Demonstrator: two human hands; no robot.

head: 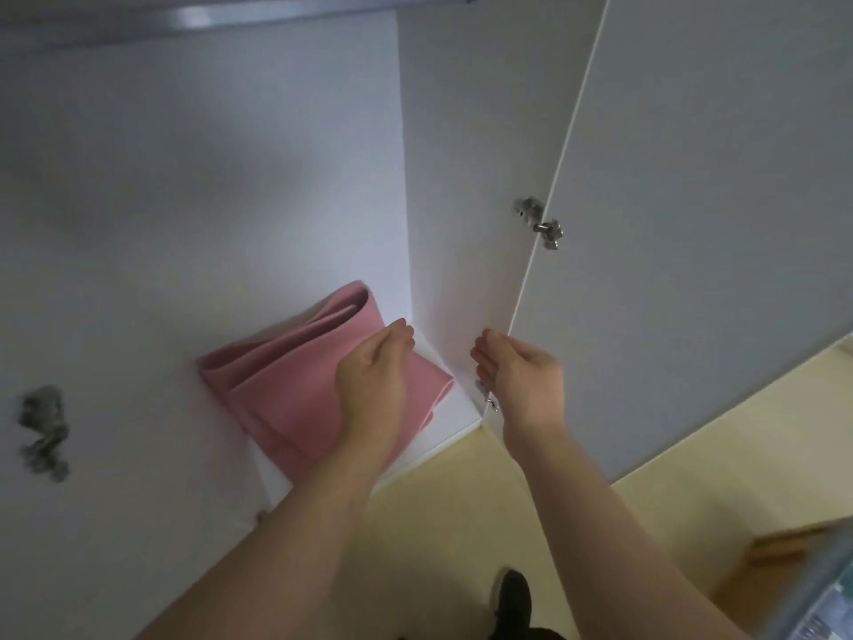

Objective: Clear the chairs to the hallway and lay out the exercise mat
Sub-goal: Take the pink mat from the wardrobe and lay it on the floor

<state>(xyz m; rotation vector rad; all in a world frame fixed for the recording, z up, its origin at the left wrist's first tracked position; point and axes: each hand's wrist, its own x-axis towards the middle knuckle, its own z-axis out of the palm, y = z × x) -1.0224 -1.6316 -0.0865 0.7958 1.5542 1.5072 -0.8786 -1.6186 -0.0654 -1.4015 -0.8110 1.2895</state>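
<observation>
Reaching into a white cabinet point(454, 420), door point(692, 224) swung open to the right of the mat. We note the pink exercise mat point(277, 385), folded in loose layers, lying on the cabinet's bottom board.

- Left hand point(369, 381): over the mat's right corner, fingers point(397, 334) pressed together and gently bent; we cannot tell whether they touch it. No grip.
- Right hand point(521, 381): just right of the mat, near the cabinet's side panel, fingers point(489, 348) loosely curled, pinching nothing.
- Metal hinge point(537, 221) well above and right of the mat; pale floor point(461, 501) and a black shoe point(512, 593) below it.

Progress, our judgement: mat located but not lifted or unfolded, so laying out remains entirely. No chairs or hallway in view; that part cannot be assessed.

Writing: none readable. No brand visible on the mat.
</observation>
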